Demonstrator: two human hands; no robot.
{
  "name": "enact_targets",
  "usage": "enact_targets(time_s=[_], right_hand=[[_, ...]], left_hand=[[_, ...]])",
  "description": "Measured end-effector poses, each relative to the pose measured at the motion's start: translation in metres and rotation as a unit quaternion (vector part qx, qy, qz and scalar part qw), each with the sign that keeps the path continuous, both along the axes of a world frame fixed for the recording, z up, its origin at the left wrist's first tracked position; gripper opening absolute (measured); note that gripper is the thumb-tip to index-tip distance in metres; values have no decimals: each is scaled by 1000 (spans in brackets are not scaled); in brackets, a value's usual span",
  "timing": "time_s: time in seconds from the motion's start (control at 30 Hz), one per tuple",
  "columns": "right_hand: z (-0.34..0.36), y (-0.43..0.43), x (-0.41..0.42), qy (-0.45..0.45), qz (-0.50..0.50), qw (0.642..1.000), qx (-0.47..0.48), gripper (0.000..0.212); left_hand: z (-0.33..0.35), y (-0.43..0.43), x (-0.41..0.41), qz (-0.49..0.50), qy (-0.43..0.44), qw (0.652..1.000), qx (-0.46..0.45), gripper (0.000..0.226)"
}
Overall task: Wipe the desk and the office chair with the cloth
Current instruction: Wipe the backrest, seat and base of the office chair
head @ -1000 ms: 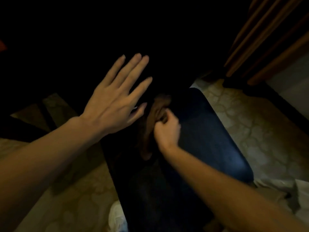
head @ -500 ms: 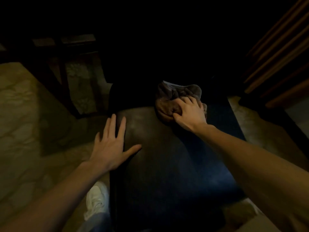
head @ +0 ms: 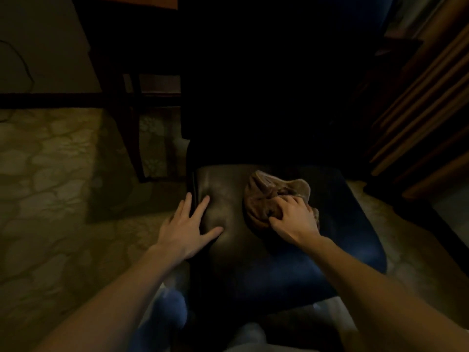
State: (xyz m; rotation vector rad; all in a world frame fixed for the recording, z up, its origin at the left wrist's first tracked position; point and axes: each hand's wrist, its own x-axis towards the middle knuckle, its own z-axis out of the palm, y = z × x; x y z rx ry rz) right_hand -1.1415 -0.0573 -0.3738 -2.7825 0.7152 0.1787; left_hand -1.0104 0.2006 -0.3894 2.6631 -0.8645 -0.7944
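Cloth (head: 264, 196) in right hand (head: 294, 219) — left hand (head: 185, 229) flat on chair (head: 291, 270)

The chair seat (head: 253, 262) in the lower middle of the frame looks like leather or a leather-like vinyl: smooth, dark blue-black, with a soft sheen that lifts to a dull brownish glare on its left half. On it lies the cloth (head: 264, 196), a brown woven fabric, matt, soft and crumpled into thick folds. The floor (head: 55, 194) at left looks like polished stone or tile, pale with a mottled, veined pattern and a faint gloss. The slats (head: 426, 102) at the right edge are wood, reddish brown, smooth with a satin finish. The furniture legs (head: 133, 148) at upper left look like dark wood; their finish is lost in shadow. The wall (head: 43, 47) behind them is plain and matt.
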Motion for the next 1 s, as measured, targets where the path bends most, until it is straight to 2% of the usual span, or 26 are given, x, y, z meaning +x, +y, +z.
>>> enact_targets(time_s=[0.17, 0.33, 0.47, 0.63, 0.73, 0.9, 1.0], right_hand=[[3, 2, -6, 32, 7, 999, -10, 59], [-1, 0, -14, 32, 11, 999, -13, 67], [-2, -4, -16, 41, 15, 999, -20, 64], [0, 6, -32, 47, 4, 999, -12, 73], [3, 17, -40, 38, -10, 999, -3, 71], [13, 59, -51, 33, 15, 999, 20, 65], [13, 86, -54, 38, 46, 998, 2, 61]], left_hand=[[11, 2, -22, -16, -10, 1000, 17, 94], [-1, 2, -46, 18, -29, 999, -8, 93], [-5, -2, -58, 38, -44, 998, -21, 94], [-8, 2, -68, 16, -44, 999, -16, 96], [-8, 8, -75, 15, -44, 998, -29, 96], [3, 49, -77, 22, -39, 998, -41, 94], [6, 85, -78, 36, 3, 996, -76, 80]])
